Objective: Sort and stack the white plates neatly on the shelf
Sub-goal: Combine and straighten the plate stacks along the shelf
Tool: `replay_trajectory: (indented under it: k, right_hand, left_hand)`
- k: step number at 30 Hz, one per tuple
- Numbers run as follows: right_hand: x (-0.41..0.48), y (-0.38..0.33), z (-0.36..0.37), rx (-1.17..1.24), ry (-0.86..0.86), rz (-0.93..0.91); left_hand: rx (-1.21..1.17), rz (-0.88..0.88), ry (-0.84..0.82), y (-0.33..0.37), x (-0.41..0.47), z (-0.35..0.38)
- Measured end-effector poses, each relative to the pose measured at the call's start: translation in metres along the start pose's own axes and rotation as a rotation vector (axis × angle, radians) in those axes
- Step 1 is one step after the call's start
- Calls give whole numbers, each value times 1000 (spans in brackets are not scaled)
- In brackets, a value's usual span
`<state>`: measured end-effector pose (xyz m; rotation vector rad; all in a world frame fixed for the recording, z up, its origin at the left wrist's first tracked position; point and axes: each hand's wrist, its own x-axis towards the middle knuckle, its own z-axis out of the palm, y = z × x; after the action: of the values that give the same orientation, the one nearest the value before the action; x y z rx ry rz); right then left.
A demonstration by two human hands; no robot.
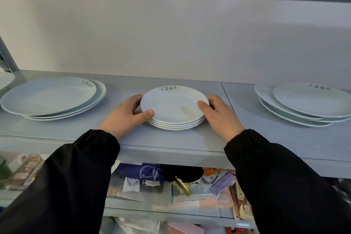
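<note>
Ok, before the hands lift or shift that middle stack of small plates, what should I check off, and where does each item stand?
1. Both hands on the stack: left hand and right hand grip opposite sides of the small plate stack. Ok.
2. Stack aligned: its rims sit evenly one on another. Ok.
3. Bare shelf around the stack: open surface on both sides. Ok.
4. Left pile of large plates: top plate offset from those under it. Not ok.
5. Right pile: plates staggered and cut off by the frame edge. Not ok.
6. Fingers under the bottom plate: hidden. Cannot tell.
</note>
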<state>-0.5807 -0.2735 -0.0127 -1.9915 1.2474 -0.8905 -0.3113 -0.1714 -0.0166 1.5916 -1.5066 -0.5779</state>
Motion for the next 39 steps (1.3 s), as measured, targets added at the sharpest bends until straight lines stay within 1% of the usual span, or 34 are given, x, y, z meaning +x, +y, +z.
replay_trajectory:
  k: [3, 8, 11, 13, 15, 17, 19, 22, 24, 28, 33, 36, 39]
  right_hand:
    - [0, 1, -1, -3, -27, -10]
    - [1, 5, -5, -17, 1, 6]
    - [-1, 6, -9, -47, 47, 6]
    - [-4, 7, -13, -44, 46, 7]
    - [-8, 10, -22, -29, 16, 2]
    - [-14, 17, -34, -5, -50, -29]
    - [-20, 24, -47, -21, -125, -103]
    - [-27, 27, -55, -42, -214, -176]
    - [-29, 24, -54, -30, -212, -192]
    - [-32, 21, -52, 26, -190, -192]
    - [-31, 22, -56, 58, -230, -169]
    - [-32, 20, -54, 21, -275, -193]
    - [-32, 18, -53, -48, -281, -223]
  left_hand:
    - [25, 5, -53, 1, 1, -1]
    - [-20, -30, -14, -5, 0, -2]
    - [-21, -17, -23, -2, -1, -1]
    - [-26, -5, -39, -2, -2, -1]
    - [-5, 14, -71, -1, -3, 0]
    - [58, 39, -110, 2, -4, 1]
    - [119, 62, -142, 5, -5, 2]
    - [180, 79, -146, 3, -2, 4]
    - [200, 78, -141, 3, -2, 5]
    - [155, 92, -132, 3, -4, 3]
    - [156, 111, -127, 1, -5, 4]
    - [215, 108, -160, 7, -5, 7]
    - [295, 114, -204, 10, -5, 9]
